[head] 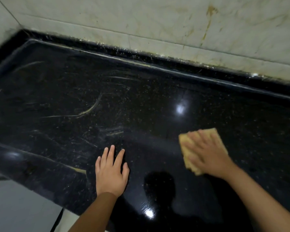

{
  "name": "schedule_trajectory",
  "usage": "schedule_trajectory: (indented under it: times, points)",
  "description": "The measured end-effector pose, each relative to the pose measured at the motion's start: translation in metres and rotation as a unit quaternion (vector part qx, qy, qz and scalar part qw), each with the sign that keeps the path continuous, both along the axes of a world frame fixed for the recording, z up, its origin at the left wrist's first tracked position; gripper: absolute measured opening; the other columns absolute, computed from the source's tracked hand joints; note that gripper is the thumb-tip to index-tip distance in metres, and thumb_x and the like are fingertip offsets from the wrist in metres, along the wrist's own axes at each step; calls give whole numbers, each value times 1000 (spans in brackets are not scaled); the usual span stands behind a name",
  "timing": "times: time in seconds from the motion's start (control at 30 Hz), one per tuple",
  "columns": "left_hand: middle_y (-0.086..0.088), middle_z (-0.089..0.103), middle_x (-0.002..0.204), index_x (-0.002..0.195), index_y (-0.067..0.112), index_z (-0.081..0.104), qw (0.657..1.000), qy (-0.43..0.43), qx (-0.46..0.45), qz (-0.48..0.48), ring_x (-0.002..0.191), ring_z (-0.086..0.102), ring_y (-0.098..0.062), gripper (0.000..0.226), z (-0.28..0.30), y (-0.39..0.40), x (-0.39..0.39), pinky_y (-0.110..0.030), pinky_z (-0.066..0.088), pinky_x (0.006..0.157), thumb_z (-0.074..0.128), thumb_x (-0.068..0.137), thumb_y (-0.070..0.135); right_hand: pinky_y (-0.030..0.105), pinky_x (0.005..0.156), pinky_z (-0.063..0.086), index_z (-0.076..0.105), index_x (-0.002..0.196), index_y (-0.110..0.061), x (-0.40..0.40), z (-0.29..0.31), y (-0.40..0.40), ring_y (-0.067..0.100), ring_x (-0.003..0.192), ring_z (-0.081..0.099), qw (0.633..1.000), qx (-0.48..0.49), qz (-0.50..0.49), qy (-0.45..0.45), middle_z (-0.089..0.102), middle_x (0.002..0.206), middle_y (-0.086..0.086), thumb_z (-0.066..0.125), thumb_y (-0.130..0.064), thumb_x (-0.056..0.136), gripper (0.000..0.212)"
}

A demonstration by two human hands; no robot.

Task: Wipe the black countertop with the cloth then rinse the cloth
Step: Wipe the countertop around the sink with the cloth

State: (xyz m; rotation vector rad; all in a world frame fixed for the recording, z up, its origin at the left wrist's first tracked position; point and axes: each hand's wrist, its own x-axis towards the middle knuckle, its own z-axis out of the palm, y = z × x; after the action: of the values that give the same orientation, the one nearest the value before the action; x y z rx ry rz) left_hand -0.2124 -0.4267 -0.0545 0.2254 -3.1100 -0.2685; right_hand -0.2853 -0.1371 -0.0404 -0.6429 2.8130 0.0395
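The black speckled countertop (94, 101) fills most of the view, with pale smear streaks across its left and middle. A folded yellow-tan cloth (186, 141) lies flat on it at the right. My right hand (208, 153) presses down on the cloth with fingers spread and straight; the hand is motion-blurred. My left hand (111, 171) rests flat on the bare counter near the front edge, fingers extended, holding nothing.
A raised black lip (141, 59) runs along the back of the counter below a stained pale marble wall (157, 22). The counter's front edge (40, 186) drops to a light floor at lower left. Ceiling light glints on the wet surface.
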Motion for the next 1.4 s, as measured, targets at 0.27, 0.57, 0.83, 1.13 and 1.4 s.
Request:
schedule_trajectory:
  times: [0.27,0.57,0.83,1.13,1.4]
  points:
    - [-21,57,127,115,8,65,1000,-18,21,9,121,49,-40,53,1,2,0,-56,34,97,31,83,34,52,113,-8,6,147,-34,-48,6,-57,28,143,-15,954,-83,-280,-63,-11,157,-4,21,-41,98,52]
    - [-19,44,140,126,8,57,999,-23,41,23,134,34,-37,70,4,4,1,-53,23,108,19,81,44,45,111,2,56,119,-40,92,-6,-93,27,129,32,995,-83,-47,-27,56,132,-6,36,-50,76,48]
    - [-18,40,144,130,8,53,998,-30,49,29,137,28,-34,55,5,6,4,-50,18,111,32,84,32,68,101,23,42,133,-37,104,4,16,29,136,29,963,-24,-265,-31,41,146,-3,19,-53,87,55]
    - [-14,34,148,134,11,48,997,-45,45,30,140,23,-30,60,10,9,5,-46,14,113,27,84,34,60,109,-10,4,147,-36,41,6,-57,29,143,-16,940,-98,-322,-53,-12,157,-5,18,-44,98,52]
    - [-10,27,152,140,16,41,997,-58,41,21,143,16,-27,78,15,10,6,-42,8,115,4,79,49,52,105,-8,55,127,-32,79,-13,-110,38,128,44,979,-76,-189,1,51,138,4,20,-46,81,59]
